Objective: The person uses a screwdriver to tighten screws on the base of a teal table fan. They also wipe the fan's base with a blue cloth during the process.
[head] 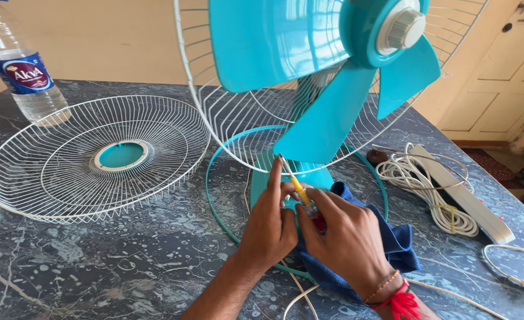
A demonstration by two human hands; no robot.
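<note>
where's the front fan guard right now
In the head view the white wire guard lies flat on the dark marble table, left of the fan and both hands, with the water bottle just behind it.

Two bare forearms are seen, with no sleeves reaching the wrists. No rings, gloves or watch are worn on the left hand (269, 228). On the wrist just behind the right hand (346, 240), a thin beaded bracelet (384, 285) is worn, and directly behind it a red thread band (399, 303) with a frayed, tufted knot is tied. Fingernails are kept short.
</note>
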